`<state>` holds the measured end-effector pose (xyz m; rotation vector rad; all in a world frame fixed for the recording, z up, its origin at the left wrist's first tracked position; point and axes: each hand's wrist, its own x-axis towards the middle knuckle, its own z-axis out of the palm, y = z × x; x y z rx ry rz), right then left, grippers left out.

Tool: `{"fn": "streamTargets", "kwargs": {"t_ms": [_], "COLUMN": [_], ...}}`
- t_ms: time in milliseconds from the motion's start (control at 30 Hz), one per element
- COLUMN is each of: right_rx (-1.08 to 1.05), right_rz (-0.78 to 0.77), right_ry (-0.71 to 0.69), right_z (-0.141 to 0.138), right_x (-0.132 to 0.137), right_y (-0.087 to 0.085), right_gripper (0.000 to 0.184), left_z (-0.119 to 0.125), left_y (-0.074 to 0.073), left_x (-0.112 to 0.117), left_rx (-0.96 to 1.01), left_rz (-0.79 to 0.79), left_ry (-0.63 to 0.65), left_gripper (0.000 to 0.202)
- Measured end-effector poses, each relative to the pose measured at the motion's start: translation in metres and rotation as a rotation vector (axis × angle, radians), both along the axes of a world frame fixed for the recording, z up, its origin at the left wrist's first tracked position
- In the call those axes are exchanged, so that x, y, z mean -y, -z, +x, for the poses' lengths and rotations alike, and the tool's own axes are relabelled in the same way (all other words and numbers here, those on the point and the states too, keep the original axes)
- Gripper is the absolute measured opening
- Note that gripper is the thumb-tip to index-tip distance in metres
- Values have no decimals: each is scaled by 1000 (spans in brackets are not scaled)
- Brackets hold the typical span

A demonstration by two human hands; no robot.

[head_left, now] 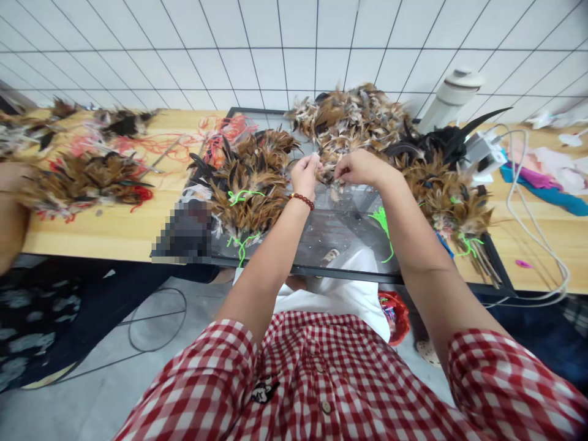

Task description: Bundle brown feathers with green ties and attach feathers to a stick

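My left hand [305, 175], with a bead bracelet at the wrist, is closed in a pinch over a dark glass-like panel [316, 236]; what its fingers grip is too small to make out. Facing it, my right hand [361, 166] has its fingers bent together on a small brownish feather [337, 187]. Just behind both hands lies a large heap of loose brown feathers [358, 119]. Left of my left hand are bunched brown feathers [257, 184] with bright green string [243, 196]. More feather bunches [441, 190] lie beside my right forearm.
A white bottle [450, 101] and a white plug adapter [484, 153] with a looping cable [523, 196] stand at right. Red string [184, 144] tangles across the wooden table [114, 229]. Another person's arm [11, 214] reaches in at left, near more feather bunches [87, 177].
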<state>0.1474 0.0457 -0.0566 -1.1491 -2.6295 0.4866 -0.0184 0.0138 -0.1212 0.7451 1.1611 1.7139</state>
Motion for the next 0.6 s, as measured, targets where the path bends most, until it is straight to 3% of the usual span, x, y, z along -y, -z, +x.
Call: {"fn": "streamTargets", "kwargs": {"t_ms": [233,433,600], "right_rx": [88,235,-120], "right_rz": [-9,-55,47], "right_ry": [-161,-170,-142], "right_z": [-12,-12,-5], "right_x": [0,-1,3], "right_y": [9,13,7], "right_gripper": [35,25,24], "left_z": [-6,-7,-3], "left_y": [10,12,12], "left_x": [-11,-12,-9], "left_rx": [-5,-44,-16], "left_rz": [-47,-39,-78], "left_ry": [-115,-114,-9], "left_gripper": [34,34,34]}}
